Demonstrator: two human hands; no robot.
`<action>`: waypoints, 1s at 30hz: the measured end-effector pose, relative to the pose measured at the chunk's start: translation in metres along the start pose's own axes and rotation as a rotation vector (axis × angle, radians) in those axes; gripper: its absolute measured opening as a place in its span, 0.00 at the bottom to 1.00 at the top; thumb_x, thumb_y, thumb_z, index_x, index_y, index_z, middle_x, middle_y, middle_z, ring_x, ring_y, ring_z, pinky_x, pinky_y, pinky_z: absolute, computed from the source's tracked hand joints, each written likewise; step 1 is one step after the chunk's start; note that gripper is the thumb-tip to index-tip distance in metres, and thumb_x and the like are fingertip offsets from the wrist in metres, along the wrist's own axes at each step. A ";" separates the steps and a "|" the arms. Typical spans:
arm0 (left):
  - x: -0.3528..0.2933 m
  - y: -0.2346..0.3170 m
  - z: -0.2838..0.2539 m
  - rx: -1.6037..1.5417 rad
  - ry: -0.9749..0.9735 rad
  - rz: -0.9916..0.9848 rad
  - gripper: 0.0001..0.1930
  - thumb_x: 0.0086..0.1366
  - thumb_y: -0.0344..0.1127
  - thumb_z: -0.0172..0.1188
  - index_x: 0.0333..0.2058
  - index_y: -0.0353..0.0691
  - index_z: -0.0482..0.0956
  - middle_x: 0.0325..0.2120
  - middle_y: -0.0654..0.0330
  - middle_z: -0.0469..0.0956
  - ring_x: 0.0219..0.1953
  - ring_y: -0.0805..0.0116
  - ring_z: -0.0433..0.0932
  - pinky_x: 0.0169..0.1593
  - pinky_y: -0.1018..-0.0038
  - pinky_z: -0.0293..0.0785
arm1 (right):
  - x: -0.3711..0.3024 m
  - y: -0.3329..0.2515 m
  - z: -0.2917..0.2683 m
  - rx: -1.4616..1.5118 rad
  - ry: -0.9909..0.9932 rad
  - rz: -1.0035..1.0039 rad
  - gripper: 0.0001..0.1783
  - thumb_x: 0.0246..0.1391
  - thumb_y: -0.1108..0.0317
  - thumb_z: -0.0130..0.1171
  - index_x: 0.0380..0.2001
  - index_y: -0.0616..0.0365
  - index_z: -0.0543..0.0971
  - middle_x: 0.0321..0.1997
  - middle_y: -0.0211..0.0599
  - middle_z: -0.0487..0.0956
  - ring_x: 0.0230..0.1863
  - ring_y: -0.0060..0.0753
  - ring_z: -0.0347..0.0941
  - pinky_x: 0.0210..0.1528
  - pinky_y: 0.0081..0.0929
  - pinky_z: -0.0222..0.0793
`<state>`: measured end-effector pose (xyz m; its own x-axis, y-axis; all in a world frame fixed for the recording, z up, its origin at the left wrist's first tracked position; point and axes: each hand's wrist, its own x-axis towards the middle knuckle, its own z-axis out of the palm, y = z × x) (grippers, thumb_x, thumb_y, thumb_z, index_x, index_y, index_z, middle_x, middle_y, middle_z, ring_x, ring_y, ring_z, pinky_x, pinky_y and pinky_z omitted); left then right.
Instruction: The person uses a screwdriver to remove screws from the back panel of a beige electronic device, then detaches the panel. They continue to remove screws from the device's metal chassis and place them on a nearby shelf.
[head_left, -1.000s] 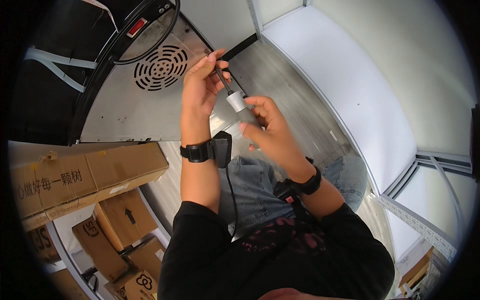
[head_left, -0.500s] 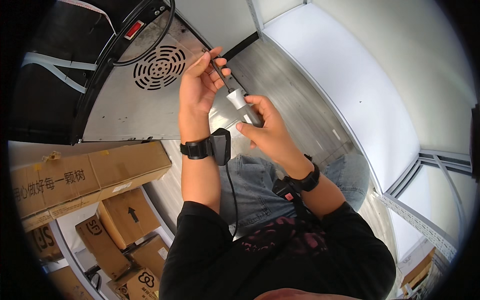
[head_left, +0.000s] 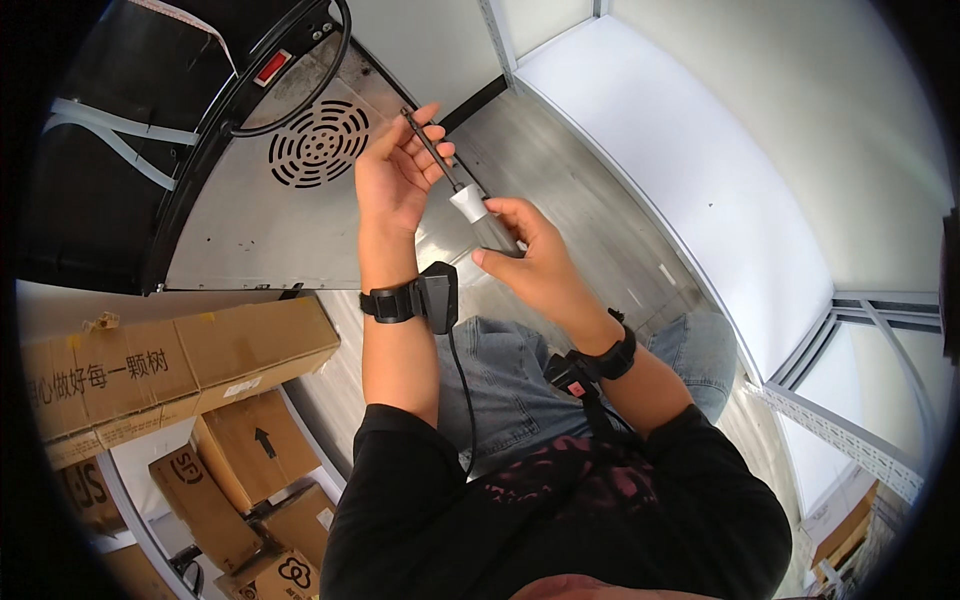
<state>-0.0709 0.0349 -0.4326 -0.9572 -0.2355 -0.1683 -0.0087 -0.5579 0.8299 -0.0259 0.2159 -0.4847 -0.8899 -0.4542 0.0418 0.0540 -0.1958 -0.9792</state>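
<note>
A long-shafted screwdriver [head_left: 469,202] with a pale collar and a dark grey handle slants between my hands. My right hand [head_left: 535,262] is closed round the handle, thumb on the near side. Up by the tip, my left hand [head_left: 400,175] is palm up, its fingers curled behind the dark shaft and its thumb beside the end. Whether a small screw sits at the tip is too small to tell. Just behind lies the metal panel [head_left: 250,235] of a machine, with a round pattern of vent slots [head_left: 320,145]. The tip appears in front of the panel's right edge.
A red switch [head_left: 271,68] and a black cable [head_left: 340,75] are at the panel's top. Cardboard boxes [head_left: 255,345] fill the lower left. White shelving [head_left: 680,160] with metal frames curves along the right. Wrist straps with small black devices are on both my arms.
The left thumb and fingers have shifted slightly at the tip, so more of the shaft shows. The screwdriver has moved a little left in the picture with the right hand still on it.
</note>
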 end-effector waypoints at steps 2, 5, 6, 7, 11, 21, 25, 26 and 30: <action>0.000 -0.001 0.003 -0.004 0.034 -0.001 0.17 0.68 0.38 0.44 0.45 0.31 0.73 0.26 0.58 0.77 0.27 0.64 0.79 0.30 0.74 0.76 | 0.000 0.003 0.002 -0.058 0.087 -0.054 0.27 0.41 0.74 0.65 0.47 0.61 0.69 0.39 0.37 0.72 0.38 0.28 0.68 0.41 0.26 0.66; -0.001 -0.003 0.010 0.166 0.143 0.052 0.18 0.68 0.41 0.43 0.45 0.32 0.74 0.27 0.61 0.76 0.29 0.67 0.77 0.32 0.75 0.75 | 0.001 0.000 0.004 -0.168 0.127 -0.008 0.28 0.37 0.76 0.66 0.46 0.58 0.70 0.38 0.36 0.70 0.37 0.30 0.66 0.41 0.26 0.66; -0.001 -0.003 0.010 0.157 0.142 0.045 0.18 0.68 0.41 0.43 0.45 0.32 0.74 0.27 0.61 0.76 0.29 0.67 0.78 0.32 0.75 0.75 | 0.001 0.000 0.004 -0.204 0.146 -0.058 0.28 0.36 0.76 0.66 0.46 0.57 0.70 0.38 0.36 0.69 0.37 0.30 0.66 0.41 0.26 0.66; 0.000 -0.004 0.008 0.148 0.141 0.039 0.18 0.68 0.41 0.43 0.45 0.33 0.74 0.26 0.61 0.76 0.29 0.67 0.78 0.32 0.74 0.75 | 0.000 0.000 0.005 -0.240 0.165 -0.108 0.28 0.36 0.76 0.66 0.46 0.57 0.71 0.37 0.36 0.69 0.37 0.31 0.66 0.41 0.26 0.66; -0.001 -0.003 0.008 0.130 0.099 0.023 0.18 0.67 0.40 0.43 0.44 0.32 0.74 0.26 0.59 0.76 0.27 0.66 0.78 0.32 0.74 0.75 | -0.003 0.002 0.004 -0.261 0.181 -0.165 0.28 0.35 0.77 0.66 0.45 0.55 0.71 0.38 0.35 0.68 0.37 0.31 0.65 0.41 0.26 0.65; -0.002 -0.013 0.013 0.122 -0.044 0.000 0.14 0.67 0.38 0.45 0.43 0.34 0.71 0.26 0.53 0.78 0.28 0.61 0.80 0.29 0.74 0.77 | -0.015 0.012 -0.022 -0.083 0.146 -0.100 0.26 0.36 0.76 0.66 0.44 0.58 0.74 0.37 0.32 0.72 0.39 0.27 0.67 0.44 0.25 0.64; 0.005 -0.043 0.047 0.219 -0.078 0.035 0.10 0.67 0.35 0.45 0.41 0.37 0.70 0.27 0.52 0.78 0.29 0.62 0.80 0.28 0.75 0.77 | -0.029 0.009 -0.062 0.030 0.176 0.029 0.25 0.37 0.76 0.66 0.44 0.59 0.74 0.37 0.33 0.74 0.40 0.26 0.68 0.44 0.25 0.65; 0.011 -0.057 0.057 0.240 -0.103 0.023 0.09 0.67 0.35 0.46 0.40 0.38 0.70 0.27 0.52 0.78 0.29 0.62 0.80 0.28 0.76 0.77 | -0.034 0.009 -0.075 0.067 0.204 0.074 0.25 0.37 0.76 0.66 0.44 0.59 0.74 0.37 0.33 0.74 0.40 0.26 0.68 0.44 0.25 0.65; 0.053 -0.126 0.094 0.260 -0.296 -0.174 0.06 0.65 0.32 0.48 0.36 0.38 0.72 0.28 0.55 0.77 0.31 0.66 0.79 0.34 0.75 0.78 | -0.063 0.029 -0.138 0.114 0.417 0.062 0.23 0.39 0.77 0.65 0.44 0.59 0.75 0.36 0.32 0.75 0.39 0.25 0.70 0.44 0.25 0.66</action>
<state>-0.1480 0.1673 -0.4957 -0.9764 0.1037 -0.1894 -0.2138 -0.3416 0.9152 -0.0309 0.3590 -0.5436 -0.9890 -0.0824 -0.1228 0.1414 -0.2846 -0.9482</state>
